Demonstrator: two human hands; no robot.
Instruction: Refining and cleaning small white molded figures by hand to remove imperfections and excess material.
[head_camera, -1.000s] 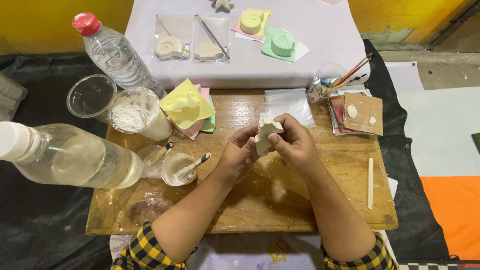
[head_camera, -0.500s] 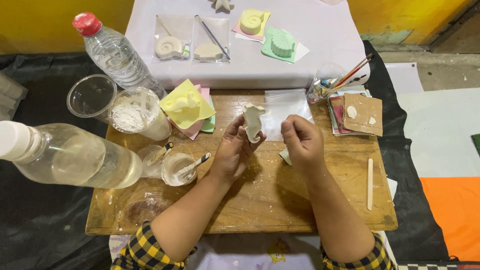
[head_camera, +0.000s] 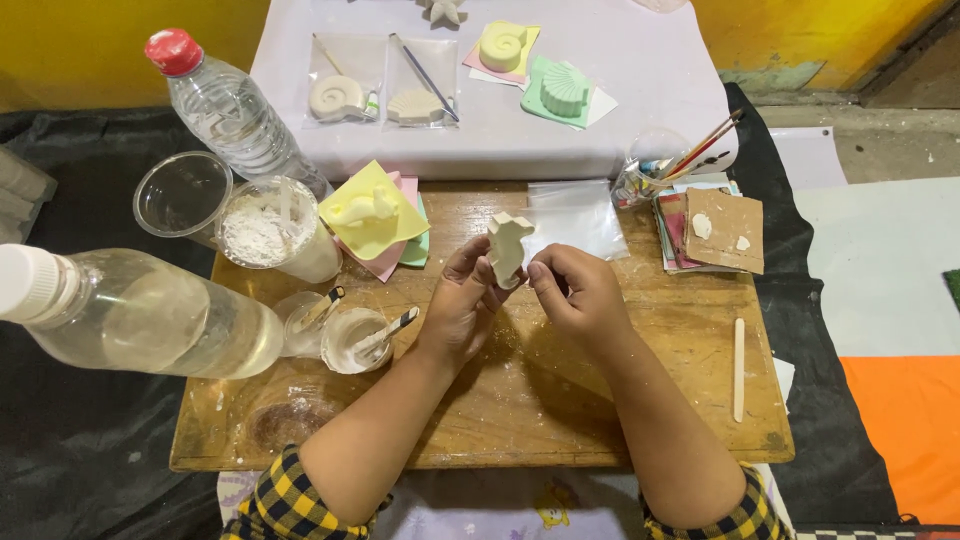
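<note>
Plaster seahorse cast (head_camera: 507, 246) now stands upright over the board's (head_camera: 560, 400) far middle, pinched in my left hand (head_camera: 462, 310). A second ago both hands cupped it; my right hand (head_camera: 578, 297) has since let go and returned, fingertips curled, touching its edge.

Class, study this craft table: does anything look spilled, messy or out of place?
Yes. White powder is smeared over the wooden board, with a dusty ring near its front left corner. The clear bottle on the left lies tipped on its side. The left hand and right hand hold a plaster cast.
</note>
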